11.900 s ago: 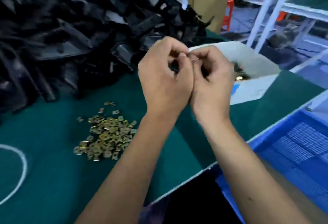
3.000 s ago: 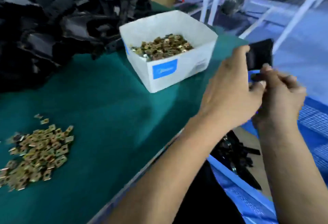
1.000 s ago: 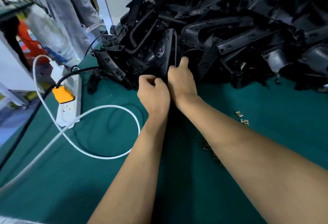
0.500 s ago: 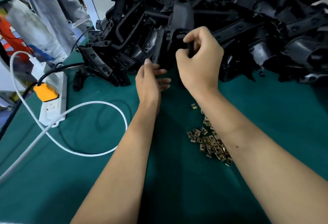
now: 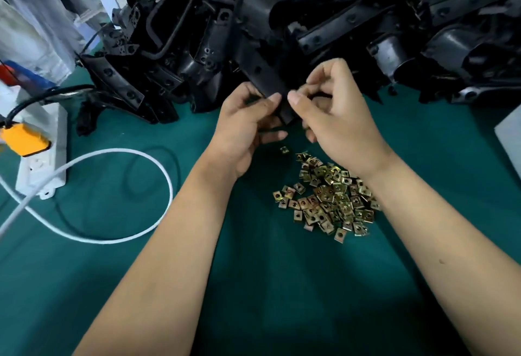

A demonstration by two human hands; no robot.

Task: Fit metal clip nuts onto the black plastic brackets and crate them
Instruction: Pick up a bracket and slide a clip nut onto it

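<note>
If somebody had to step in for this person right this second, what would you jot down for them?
Left hand: grips the lower end of one black plastic bracket, lifted off the heap.
Right hand: fingers curled at the same end; whether it pinches a nut is hidden.
Loose brass-coloured metal clip nuts lie in a small pile on the green table mat, beneath the right wrist.
The big heap of black brackets sits behind the hands.
Done: a bracket picked out.
Left: clip a nut on, crate it, repeat. No crate is in view now.

Bracket pile (image 5: 366, 17) cut off at top edge.
</note>
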